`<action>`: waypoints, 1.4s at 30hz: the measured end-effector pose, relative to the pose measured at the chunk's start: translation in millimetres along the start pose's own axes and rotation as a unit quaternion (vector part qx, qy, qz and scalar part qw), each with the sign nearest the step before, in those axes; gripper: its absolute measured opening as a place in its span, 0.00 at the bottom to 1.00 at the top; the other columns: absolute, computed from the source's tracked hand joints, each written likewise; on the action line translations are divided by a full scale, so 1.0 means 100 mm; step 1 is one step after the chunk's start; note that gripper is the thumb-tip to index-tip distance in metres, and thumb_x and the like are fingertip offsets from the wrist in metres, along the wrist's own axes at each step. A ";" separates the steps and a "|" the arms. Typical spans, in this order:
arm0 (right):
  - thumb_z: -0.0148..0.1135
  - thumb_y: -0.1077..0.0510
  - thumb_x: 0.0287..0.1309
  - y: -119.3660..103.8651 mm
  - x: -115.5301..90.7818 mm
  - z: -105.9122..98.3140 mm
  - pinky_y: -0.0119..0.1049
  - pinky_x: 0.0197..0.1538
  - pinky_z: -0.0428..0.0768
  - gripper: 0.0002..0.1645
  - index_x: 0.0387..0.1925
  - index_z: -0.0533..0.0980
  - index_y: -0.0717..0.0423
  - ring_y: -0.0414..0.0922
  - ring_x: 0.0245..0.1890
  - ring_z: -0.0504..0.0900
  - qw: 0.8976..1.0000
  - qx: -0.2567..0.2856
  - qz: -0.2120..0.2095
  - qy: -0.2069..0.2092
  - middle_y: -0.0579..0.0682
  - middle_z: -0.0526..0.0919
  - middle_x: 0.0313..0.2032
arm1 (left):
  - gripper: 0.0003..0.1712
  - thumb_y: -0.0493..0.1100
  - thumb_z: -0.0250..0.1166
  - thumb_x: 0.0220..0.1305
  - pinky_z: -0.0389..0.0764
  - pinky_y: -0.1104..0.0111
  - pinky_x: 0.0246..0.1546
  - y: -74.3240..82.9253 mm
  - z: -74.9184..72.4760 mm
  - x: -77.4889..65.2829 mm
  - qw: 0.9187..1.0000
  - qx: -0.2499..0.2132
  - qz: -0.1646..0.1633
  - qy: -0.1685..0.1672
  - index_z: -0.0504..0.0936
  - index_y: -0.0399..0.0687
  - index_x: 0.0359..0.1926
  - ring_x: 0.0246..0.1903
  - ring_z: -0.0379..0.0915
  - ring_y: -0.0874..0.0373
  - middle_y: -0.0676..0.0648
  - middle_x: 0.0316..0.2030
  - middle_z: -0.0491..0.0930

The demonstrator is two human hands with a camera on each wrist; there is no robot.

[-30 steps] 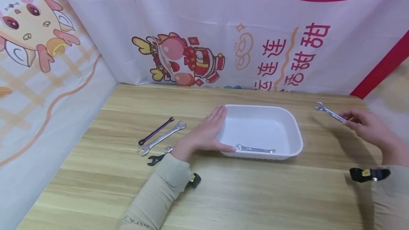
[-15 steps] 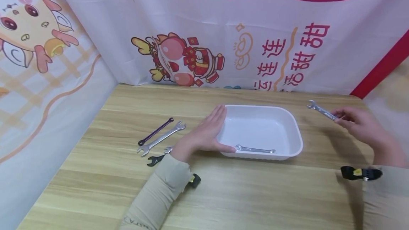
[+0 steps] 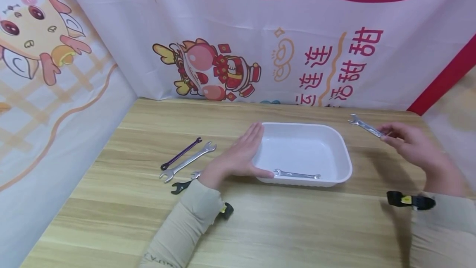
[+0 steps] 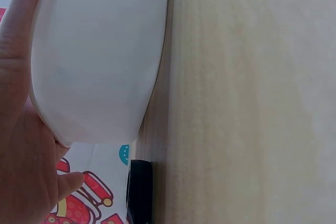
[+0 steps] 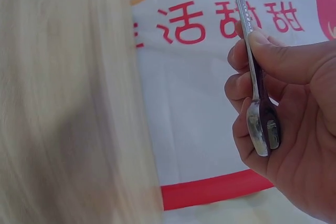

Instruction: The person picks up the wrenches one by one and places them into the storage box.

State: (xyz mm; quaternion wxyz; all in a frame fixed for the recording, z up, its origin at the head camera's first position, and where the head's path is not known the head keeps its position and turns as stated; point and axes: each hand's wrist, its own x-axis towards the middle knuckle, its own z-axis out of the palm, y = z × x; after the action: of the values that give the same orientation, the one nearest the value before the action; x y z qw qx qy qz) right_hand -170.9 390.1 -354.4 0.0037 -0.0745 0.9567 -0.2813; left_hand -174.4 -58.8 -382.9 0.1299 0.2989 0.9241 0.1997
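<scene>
My right hand [image 3: 409, 144] pinches a silver open-end wrench [image 3: 366, 127] between thumb and fingers, raised above the table to the right of a white plastic basin [image 3: 346, 152]. In the right wrist view the wrench [image 5: 253, 72] runs along the fingers, one end lying in the palm. My left hand [image 3: 243, 152] rests with straight fingers along the basin's left rim, its thumb at the near corner. From the left wrist, that hand [image 4: 23, 145] lies against the basin's side [image 4: 100, 61]. A smaller silver wrench [image 3: 297, 174] lies inside the basin along its near wall.
Left of the basin lie a purple wrench [image 3: 181, 154], a larger silver wrench [image 3: 188, 161] and a black wrench [image 3: 181, 186], with another silver end [image 3: 195, 175] partly hidden by the left arm. A printed cloth [image 3: 230, 20] hangs behind the wooden table [image 3: 297, 226].
My right hand has moved left with the wrench, closer to the basin and slightly farther back. The left hand and the basin have stayed in place.
</scene>
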 end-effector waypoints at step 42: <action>0.62 0.68 0.63 -0.74 -0.02 0.10 0.24 0.37 0.79 0.14 0.50 0.80 0.58 0.36 0.37 0.73 0.995 0.052 -0.082 0.012 0.38 0.79 0.37 | 0.78 0.81 0.65 0.45 0.38 0.57 0.78 -0.01 0.00 0.01 1.000 0.001 -0.003 0.000 0.28 0.50 0.78 0.78 0.16 0.57 0.53 0.78 0.20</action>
State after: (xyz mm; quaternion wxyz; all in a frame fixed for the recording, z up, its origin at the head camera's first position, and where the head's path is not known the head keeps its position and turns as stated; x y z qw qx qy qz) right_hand -158.2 323.5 -323.1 -0.0272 -0.1493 0.9314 -0.3308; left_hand -175.2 -58.6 -383.7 0.1302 0.2967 0.9250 0.1983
